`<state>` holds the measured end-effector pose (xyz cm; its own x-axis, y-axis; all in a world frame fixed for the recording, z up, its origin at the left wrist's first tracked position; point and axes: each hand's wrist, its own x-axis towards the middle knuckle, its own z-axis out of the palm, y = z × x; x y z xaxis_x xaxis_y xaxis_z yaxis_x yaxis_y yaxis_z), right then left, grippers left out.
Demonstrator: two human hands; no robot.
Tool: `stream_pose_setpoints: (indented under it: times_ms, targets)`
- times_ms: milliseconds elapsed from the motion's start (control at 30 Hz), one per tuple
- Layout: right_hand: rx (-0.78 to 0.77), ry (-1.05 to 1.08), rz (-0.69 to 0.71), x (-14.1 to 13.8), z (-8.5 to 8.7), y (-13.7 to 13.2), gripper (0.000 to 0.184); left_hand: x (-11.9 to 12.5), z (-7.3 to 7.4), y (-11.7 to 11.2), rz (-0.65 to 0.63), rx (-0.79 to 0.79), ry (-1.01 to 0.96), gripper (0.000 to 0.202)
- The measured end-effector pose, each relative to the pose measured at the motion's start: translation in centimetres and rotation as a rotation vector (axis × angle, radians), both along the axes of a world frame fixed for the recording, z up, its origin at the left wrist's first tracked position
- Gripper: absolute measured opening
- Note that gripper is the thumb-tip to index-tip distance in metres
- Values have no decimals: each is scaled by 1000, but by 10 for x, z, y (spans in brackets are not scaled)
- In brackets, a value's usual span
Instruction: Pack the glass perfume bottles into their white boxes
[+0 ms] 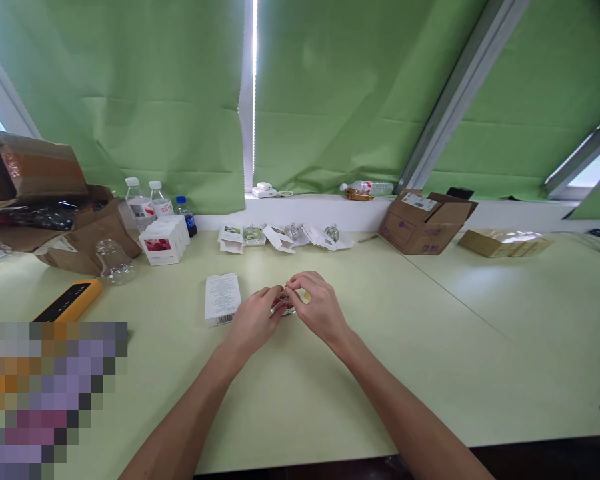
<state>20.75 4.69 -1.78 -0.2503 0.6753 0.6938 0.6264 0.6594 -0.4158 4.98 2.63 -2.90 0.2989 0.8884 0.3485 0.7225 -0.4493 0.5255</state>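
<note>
Head view: I see the left hand [254, 321] and right hand [320, 307] closed, pinching a small shiny thing [283, 303] between them. On the counter [460, 373], a white card [222, 299] lies at 9 o'clock, glass balls [293, 232] beside white boxes [279, 239] at 12, and a cardboard box [424, 223] at 2.

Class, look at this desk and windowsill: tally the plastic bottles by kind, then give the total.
Clear water bottles standing upright: 2
Dark soft-drink bottle with blue cap: 1
Clear bottle lying on the windowsill: 1
Total: 4
</note>
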Motion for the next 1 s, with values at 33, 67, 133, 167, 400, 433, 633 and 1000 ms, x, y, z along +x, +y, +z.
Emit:
stream_pose_setpoints:
  times_ms: [33, 67, 133, 167, 400, 433, 633, 1000]
  targets:
    - [2, 0, -1, 0, 0, 1, 14, 0, 0, 0, 0, 1, 1, 19]
    - [4, -2, -2, 0, -1, 1, 13, 0, 1, 0, 1, 2, 2, 19]
    - [9, -4, -7, 1, -1, 1, 13, 0, 2, -1, 0, 2, 2, 18]
    - [10, -8, -10, 1, -1, 1, 13, 0, 2, -1, -2, 0, 3, 18]
    - [-14, -38, -8, 0, 5, 1, 15, 0, 2, -1, -4, 2, -4, 19]
    - [-17, -32, -6, -1, 5, 2, 15, 0, 2, -1, -5, 2, -4, 19]
    - [-62, 22, 1, 0, 3, 3, 15, 0, 2, -1, -3, -11, -8, 19]
    - [7, -71, -41, -4, 4, -1, 19, 0, 2, -1, 9, -7, -1, 19]
